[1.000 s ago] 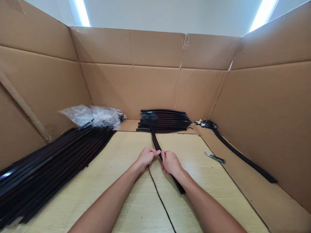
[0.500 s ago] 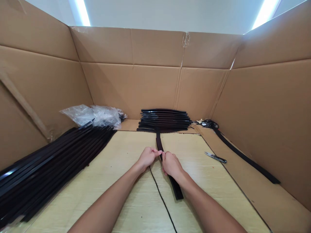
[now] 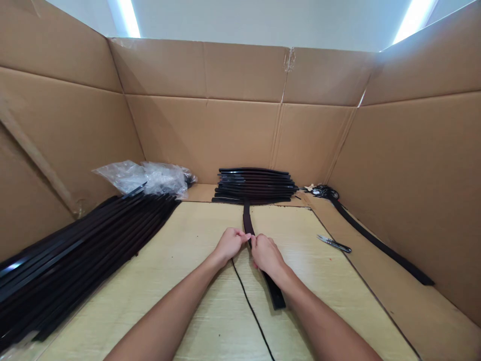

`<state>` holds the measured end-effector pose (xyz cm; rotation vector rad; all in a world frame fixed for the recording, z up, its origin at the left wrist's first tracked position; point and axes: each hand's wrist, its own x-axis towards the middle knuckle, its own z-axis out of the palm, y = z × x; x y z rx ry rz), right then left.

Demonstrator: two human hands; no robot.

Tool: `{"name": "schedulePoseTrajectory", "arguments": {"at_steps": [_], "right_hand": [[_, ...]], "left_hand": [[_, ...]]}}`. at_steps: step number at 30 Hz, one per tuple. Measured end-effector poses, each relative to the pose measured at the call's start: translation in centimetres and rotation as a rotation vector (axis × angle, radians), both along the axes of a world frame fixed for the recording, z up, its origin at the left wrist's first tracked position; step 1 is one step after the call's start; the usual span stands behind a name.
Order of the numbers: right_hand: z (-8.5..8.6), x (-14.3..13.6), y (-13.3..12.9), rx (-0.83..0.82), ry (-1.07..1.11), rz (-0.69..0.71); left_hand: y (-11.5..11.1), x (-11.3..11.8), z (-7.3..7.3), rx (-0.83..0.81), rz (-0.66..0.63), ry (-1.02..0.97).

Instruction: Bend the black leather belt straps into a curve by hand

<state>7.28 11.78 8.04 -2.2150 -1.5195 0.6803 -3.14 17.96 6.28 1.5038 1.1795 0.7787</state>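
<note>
A long black strip (image 3: 275,296) runs away from me across the middle of the board, its near end lying on the surface. My right hand (image 3: 266,254) is closed around it, partly covering its middle. Close beside, my left hand (image 3: 230,244) is closed in a pinch at the strip's left edge, the fingertips of both hands nearly touching. A thin black cord (image 3: 248,301) comes out from under my left hand and trails toward me. What lies between the pinched fingertips is too small to make out clearly.
Black strips (image 3: 93,245) lie in a large pile at left, below a clear plastic bag (image 3: 158,178). More are stacked (image 3: 255,186) at the back. Thread snips (image 3: 334,243) lie right, with a single strip (image 3: 379,243) beyond. Cardboard walls (image 3: 240,135) surround the board (image 3: 195,311).
Both hands keep nearly the same place and grip on the strip and cord. The whole view has shifted very slightly.
</note>
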Motion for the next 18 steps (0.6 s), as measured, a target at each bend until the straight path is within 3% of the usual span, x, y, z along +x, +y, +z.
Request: {"name": "schedulePoseTrajectory", "arguments": {"at_steps": [18], "right_hand": [[0.08, -0.04, 0.21, 0.014, 0.099, -0.031]], "left_hand": [[0.05, 0.03, -0.08, 0.013, -0.013, 0.024]]}}
